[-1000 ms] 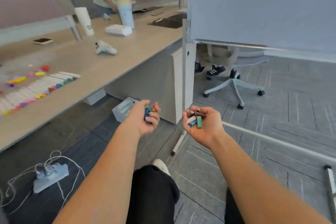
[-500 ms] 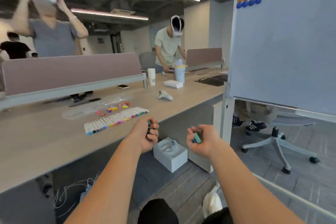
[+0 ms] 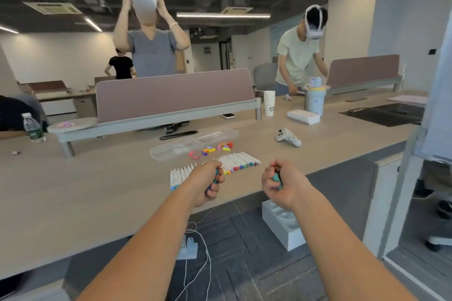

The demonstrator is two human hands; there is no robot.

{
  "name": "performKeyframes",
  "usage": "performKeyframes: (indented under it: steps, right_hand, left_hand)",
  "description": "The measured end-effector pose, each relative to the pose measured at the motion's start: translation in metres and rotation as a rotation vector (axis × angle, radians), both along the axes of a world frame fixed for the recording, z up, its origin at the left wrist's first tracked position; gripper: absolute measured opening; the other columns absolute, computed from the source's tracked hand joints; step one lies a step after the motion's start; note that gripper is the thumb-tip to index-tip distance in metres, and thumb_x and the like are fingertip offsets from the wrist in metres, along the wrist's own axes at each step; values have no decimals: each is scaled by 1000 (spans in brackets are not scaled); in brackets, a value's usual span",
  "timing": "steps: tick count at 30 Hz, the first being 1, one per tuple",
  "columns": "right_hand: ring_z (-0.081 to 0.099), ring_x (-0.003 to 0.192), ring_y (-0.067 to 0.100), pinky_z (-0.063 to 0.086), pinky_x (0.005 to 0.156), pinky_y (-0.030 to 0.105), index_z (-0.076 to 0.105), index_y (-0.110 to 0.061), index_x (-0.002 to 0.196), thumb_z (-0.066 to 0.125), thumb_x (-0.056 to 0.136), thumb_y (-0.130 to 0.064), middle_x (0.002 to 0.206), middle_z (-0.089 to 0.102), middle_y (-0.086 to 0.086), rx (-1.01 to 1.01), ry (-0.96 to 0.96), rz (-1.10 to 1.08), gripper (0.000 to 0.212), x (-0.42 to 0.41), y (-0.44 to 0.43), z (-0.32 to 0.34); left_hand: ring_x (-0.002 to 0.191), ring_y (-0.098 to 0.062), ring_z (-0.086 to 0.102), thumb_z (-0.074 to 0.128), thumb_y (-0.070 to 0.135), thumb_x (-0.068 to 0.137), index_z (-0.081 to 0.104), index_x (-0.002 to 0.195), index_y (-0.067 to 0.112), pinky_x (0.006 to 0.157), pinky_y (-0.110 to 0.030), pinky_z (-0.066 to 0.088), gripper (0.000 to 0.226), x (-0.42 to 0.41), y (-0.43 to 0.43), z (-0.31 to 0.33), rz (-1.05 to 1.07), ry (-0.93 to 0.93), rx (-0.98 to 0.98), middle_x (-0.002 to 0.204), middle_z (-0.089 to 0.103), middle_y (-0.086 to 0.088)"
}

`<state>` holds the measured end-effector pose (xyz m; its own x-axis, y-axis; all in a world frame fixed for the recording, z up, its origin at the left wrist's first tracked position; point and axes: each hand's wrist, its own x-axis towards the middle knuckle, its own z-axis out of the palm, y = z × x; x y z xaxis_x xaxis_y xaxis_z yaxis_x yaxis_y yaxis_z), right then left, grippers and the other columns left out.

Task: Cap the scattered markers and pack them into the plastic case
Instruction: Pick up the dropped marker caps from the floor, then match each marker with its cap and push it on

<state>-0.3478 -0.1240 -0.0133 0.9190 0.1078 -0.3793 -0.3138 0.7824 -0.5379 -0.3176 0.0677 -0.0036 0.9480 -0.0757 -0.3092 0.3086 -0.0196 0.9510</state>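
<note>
A row of several white markers (image 3: 234, 163) with coloured tips lies uncapped on the wooden desk (image 3: 97, 193). Behind the row lie loose coloured caps (image 3: 215, 149) and a clear plastic case (image 3: 176, 150), open and lying flat. My left hand (image 3: 208, 182) hovers over the desk's near edge, partly covering the row, closed on several caps with blue and teal ends showing. To its right, my right hand (image 3: 281, 183) is closed on more caps, a teal one visible.
A white controller (image 3: 287, 138), paper cup (image 3: 269, 102), white box (image 3: 303, 117) and blue flask (image 3: 315, 100) stand further back right. Two people in headsets stand behind the desk divider (image 3: 171, 95). A whiteboard (image 3: 437, 80) is at right; a foam box (image 3: 283, 225) and cables lie on the floor.
My view has swung up from the floor to the desk and room. Both hands, still closed on caps, have come up to the desk edge by the marker row.
</note>
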Motion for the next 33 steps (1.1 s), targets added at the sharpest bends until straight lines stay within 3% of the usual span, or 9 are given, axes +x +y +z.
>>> performKeyframes:
  steps: [4,11,14,18,26,28,31,33]
  right_hand:
    - [38,41,7,19,31,15,43,-17,74,45,90,-10,56,43,-2,-181,-36,33,17,43,-2,5]
    - [42,44,9,24,32,16,50,-13,78,49,96,-17,63,47,1,-492,-54,62,18,122,-10,0]
    - [42,42,10,24,32,16,52,-12,80,49,99,-24,64,47,2,-637,-71,108,22,154,-6,4]
    - [41,44,11,23,35,18,53,-12,79,48,100,-27,68,46,5,-944,-131,182,27,195,12,21]
    - [43,50,14,26,40,22,55,-10,81,49,101,-35,68,49,6,-1415,-325,301,33,231,46,41]
    - [43,53,19,29,41,22,52,-11,76,50,100,-35,70,49,9,-1529,-376,349,35,244,47,34]
    - [39,55,23,30,43,23,32,-16,60,50,100,-26,66,36,11,-1741,-531,375,45,269,47,23]
    - [32,52,20,28,48,24,26,-17,59,50,100,-22,61,26,5,-1895,-646,404,48,288,50,19]
  left_hand:
    - [39,-9,28,42,24,94,46,76,17,38,-16,18,20,43,3,-1,47,-65,149,59,49,1]
    - [44,-13,29,51,22,89,58,82,11,42,-20,20,15,118,35,-6,124,-161,357,64,49,-4]
    - [42,-12,29,53,28,91,68,90,6,42,-21,22,27,136,57,-4,87,-177,435,59,50,-1]
    - [45,-12,33,49,35,97,61,70,16,42,-21,25,35,150,84,2,66,-247,543,54,52,3]
    - [49,-16,40,46,34,99,64,83,4,41,-22,33,38,168,108,5,-6,-399,723,66,56,-3]
    - [50,-16,41,48,33,97,65,89,0,43,-23,35,39,183,111,0,-25,-392,766,67,58,-3]
    - [51,-6,55,49,33,97,63,89,-1,51,-25,37,37,212,105,-5,-112,-390,812,67,67,-4]
    - [72,-4,65,50,31,98,63,92,9,63,-27,40,26,231,93,-8,-189,-390,884,84,73,-4]
